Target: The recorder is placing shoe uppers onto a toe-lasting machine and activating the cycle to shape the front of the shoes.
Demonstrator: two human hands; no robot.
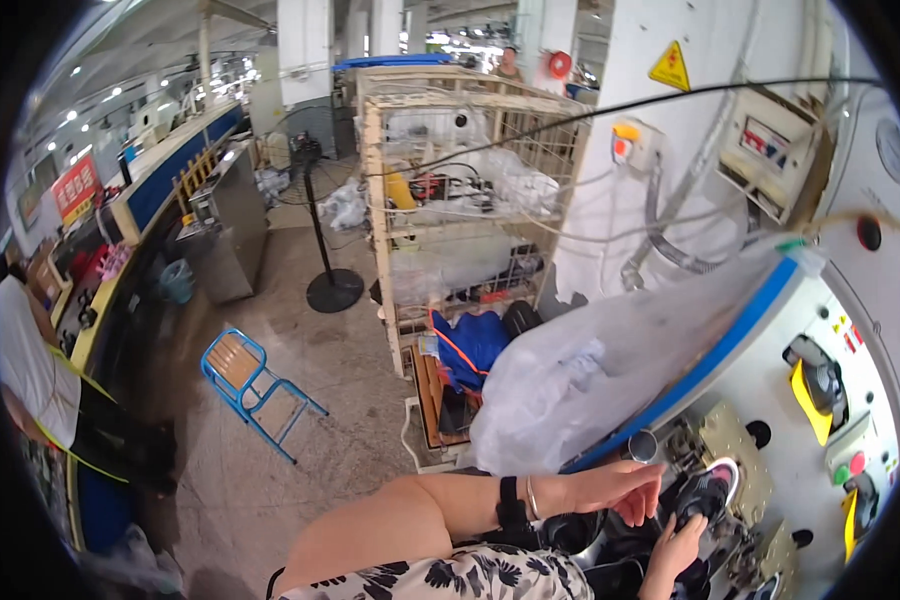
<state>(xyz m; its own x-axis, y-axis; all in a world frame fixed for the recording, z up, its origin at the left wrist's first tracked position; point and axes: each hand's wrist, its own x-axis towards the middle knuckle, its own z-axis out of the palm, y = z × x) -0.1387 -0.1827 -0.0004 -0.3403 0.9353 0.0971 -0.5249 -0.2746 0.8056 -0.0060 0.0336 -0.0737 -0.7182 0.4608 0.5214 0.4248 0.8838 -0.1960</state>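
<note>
My right hand [676, 549] has its thumb and fingers closed on a dark shoe [701, 497], which rests against the metal parts of a pale machine [735, 440]. A pale curved rim shows along the far side of the shoe. Just left of it, my left hand [625, 491] hangs with loosely bent fingers and nothing visible in them. A black band and a bracelet are on my left wrist. Below my left forearm lie more dark items, partly hidden and hard to make out. A metal cup [643, 445] stands behind my left hand.
Plastic sheeting [560, 390] drapes beside the machine's blue edge. Beyond stands a wire-sided rack [380, 220] of bagged goods. A blue-framed stool [242, 372] and a black fan stand [334, 291] are on the floor. Another person [38, 365] works at the left bench.
</note>
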